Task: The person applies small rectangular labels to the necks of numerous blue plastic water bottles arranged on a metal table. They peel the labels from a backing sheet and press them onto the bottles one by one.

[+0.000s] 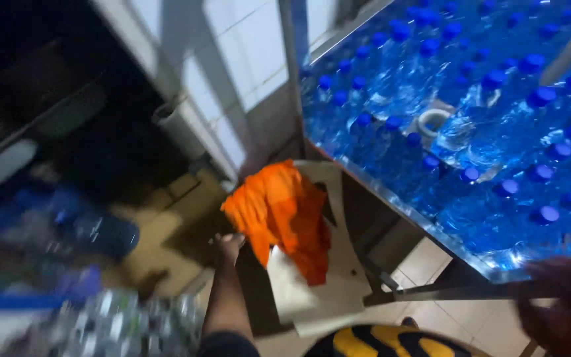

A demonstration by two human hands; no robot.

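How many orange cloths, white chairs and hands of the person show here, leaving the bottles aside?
Orange cloth: 1
White chair: 1
Hands: 2, the left hand and the blurred right hand
Total: 4

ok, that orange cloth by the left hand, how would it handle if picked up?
The orange cloth is draped in folds over a pale chair, so probably floppy and light. It likely sags from one pinch, and may slide off if tugged by the left hand.
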